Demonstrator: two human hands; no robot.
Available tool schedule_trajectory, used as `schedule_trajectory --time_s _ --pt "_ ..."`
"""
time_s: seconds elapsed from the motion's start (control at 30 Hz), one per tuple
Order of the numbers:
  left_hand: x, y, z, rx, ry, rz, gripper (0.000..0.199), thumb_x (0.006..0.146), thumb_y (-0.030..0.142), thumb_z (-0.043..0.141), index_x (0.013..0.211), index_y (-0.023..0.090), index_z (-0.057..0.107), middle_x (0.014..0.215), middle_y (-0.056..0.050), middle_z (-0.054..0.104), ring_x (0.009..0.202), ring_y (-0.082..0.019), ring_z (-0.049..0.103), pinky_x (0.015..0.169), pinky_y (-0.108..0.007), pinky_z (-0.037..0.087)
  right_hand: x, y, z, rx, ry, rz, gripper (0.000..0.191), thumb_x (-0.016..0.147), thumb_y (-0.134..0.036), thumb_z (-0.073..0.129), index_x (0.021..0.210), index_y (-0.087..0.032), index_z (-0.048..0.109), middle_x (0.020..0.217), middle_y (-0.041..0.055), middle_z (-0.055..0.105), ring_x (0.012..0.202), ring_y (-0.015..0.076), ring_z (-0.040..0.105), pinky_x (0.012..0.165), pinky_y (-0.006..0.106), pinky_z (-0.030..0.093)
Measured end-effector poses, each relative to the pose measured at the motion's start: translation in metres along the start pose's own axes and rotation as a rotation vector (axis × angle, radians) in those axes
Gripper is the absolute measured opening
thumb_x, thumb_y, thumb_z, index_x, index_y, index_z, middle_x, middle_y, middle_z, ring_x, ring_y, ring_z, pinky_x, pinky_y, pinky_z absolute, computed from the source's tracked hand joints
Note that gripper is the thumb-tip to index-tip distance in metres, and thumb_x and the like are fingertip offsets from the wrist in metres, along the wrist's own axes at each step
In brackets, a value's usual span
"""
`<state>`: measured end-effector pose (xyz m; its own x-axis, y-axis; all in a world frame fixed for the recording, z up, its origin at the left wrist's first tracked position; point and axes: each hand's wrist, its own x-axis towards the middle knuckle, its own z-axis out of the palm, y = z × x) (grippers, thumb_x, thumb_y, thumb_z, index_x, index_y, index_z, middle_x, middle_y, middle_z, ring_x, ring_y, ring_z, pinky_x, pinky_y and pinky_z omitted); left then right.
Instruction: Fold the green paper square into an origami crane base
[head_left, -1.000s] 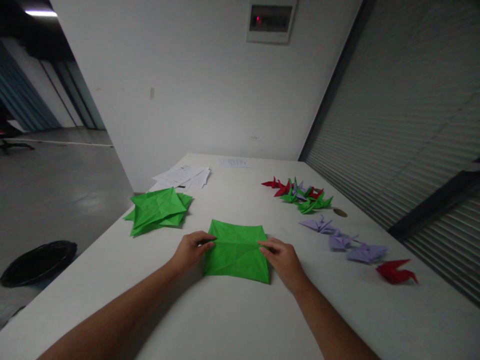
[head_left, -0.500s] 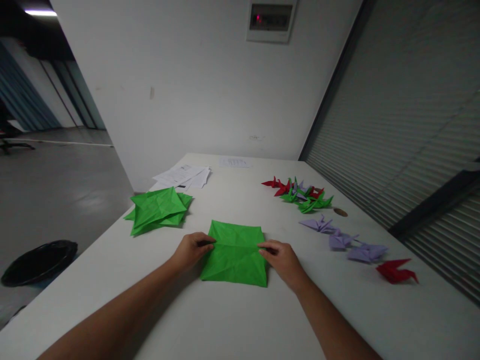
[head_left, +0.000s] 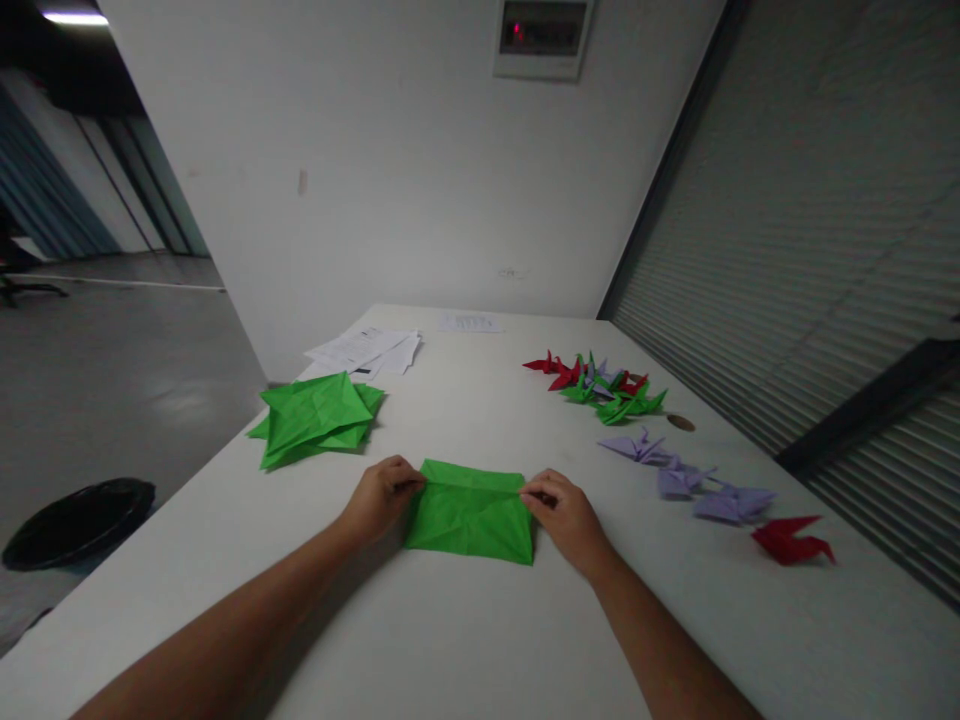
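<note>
A creased sheet of green paper [head_left: 471,518] is in front of me on the white table [head_left: 420,640], with a raised crease running across its upper part. My left hand [head_left: 384,497] pinches the paper's left edge near that crease. On the opposite edge, my right hand [head_left: 561,507] grips the paper between thumb and fingertips. Both hands are closed on it. To the left of my hands is a pile of creased green paper sheets [head_left: 319,415].
Purple paper cranes [head_left: 733,503] and a red paper crane [head_left: 793,540] are in a row at right. Behind them is a cluster of mixed cranes [head_left: 596,385]. Printed sheets [head_left: 367,350] lie at the back left. A black-lined bin [head_left: 79,522] stands beyond the left table edge.
The green paper now looks shorter from front to back, its far edge drawn nearer and its crease raised. Both hands keep their hold at the sides, with only slight movement.
</note>
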<state>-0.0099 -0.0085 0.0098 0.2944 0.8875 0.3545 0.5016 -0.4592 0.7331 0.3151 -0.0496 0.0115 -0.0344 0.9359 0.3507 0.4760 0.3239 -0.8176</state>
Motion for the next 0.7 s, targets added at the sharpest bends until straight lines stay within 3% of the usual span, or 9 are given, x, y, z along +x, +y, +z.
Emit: schedule_trajectory --time_s 0.13,0.27,0.37,0.53,0.7 --pt "0.001 0.005 -0.004 0.031 0.089 0.09 0.019 0.088 0.029 0.062 0.084 0.02 0.079 0.086 -0.007 0.066 0.08 -0.019 0.062 0.071 -0.03 0.05 0.0 -0.01 -0.002 -0.016 0.073 -0.092 0.015 0.086 -0.035 0.069 0.078 -0.024 0.076 0.09 0.0072 0.064 0.086 0.0237 0.062 0.073 0.034 0.05" --pt "-0.001 0.01 -0.008 -0.059 0.076 0.156 0.019 0.094 0.029 0.058 0.089 0.02 0.073 0.097 -0.008 0.072 0.092 -0.02 0.067 0.084 -0.032 0.053 -0.003 -0.021 -0.007 0.057 0.016 -0.112 0.018 0.093 -0.036 0.063 0.084 -0.024 0.072 0.092 0.0074 0.071 0.09 0.0248 0.066 0.081 0.035 0.051" --pt "-0.004 0.014 -0.01 -0.077 0.042 0.099 0.019 0.095 0.031 0.058 0.089 0.019 0.072 0.084 -0.005 0.074 0.079 -0.018 0.067 0.075 -0.029 0.052 -0.008 -0.026 -0.009 0.068 0.026 -0.07 0.021 0.094 -0.04 0.062 0.085 -0.023 0.07 0.08 0.0056 0.071 0.078 0.0233 0.066 0.074 0.034 0.051" --pt "-0.005 0.013 -0.007 -0.243 0.08 -0.059 0.022 0.089 0.04 0.067 0.092 0.019 0.07 0.079 -0.002 0.072 0.072 -0.016 0.065 0.067 -0.026 0.05 -0.01 -0.025 -0.007 0.117 0.12 0.029 0.026 0.089 -0.048 0.067 0.086 -0.022 0.07 0.081 0.0071 0.073 0.076 0.0236 0.068 0.071 0.033 0.054" --pt "-0.002 0.002 0.002 -0.274 -0.019 -0.155 0.023 0.083 0.034 0.071 0.1 0.02 0.063 0.068 0.003 0.063 0.063 -0.015 0.059 0.059 -0.024 0.044 -0.004 -0.011 0.0 0.109 0.032 0.193 0.027 0.08 -0.041 0.066 0.096 -0.019 0.068 0.075 0.0034 0.071 0.07 0.0215 0.068 0.064 0.031 0.052"
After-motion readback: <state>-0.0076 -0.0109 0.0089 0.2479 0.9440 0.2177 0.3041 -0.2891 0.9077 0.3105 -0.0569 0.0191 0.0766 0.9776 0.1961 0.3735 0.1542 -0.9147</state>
